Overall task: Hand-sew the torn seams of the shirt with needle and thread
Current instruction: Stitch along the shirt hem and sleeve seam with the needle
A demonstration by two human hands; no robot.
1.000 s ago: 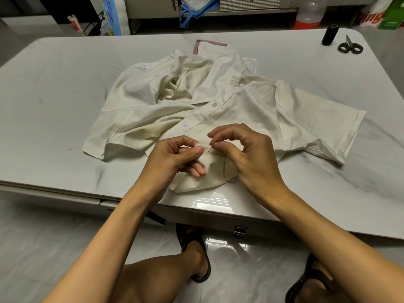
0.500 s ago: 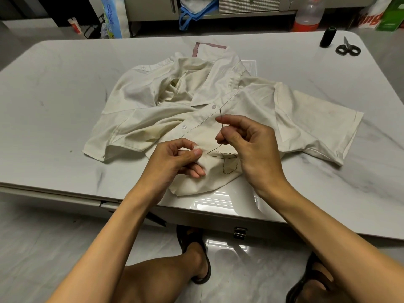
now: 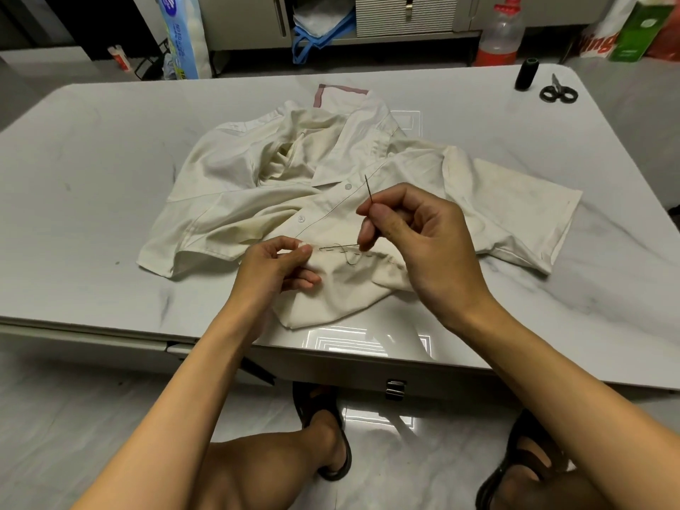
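A cream shirt (image 3: 496, 200) lies crumpled on the grey marble table (image 3: 92, 178). My left hand (image 3: 274, 268) pinches a fold of the shirt near the front edge. A row of dark stitches (image 3: 338, 249) runs along that fold, with a loop of dark thread (image 3: 349, 260) hanging below it. My right hand (image 3: 415, 241) pinches the needle (image 3: 368, 187) between thumb and forefinger, its tip pointing up and away from me, just right of the stitches.
A black thread spool (image 3: 527, 74) and small black scissors (image 3: 558, 92) sit at the table's far right corner. Beyond the table stand a tissue pack (image 3: 182, 35), a plastic bottle (image 3: 501, 31) and bags on the floor. My knees and sandals are below the table edge.
My right hand has drawn the needle up out of the fold and lifted it. The slack thread loop has shrunk as the thread pulled through. My left hand kept its pinch.
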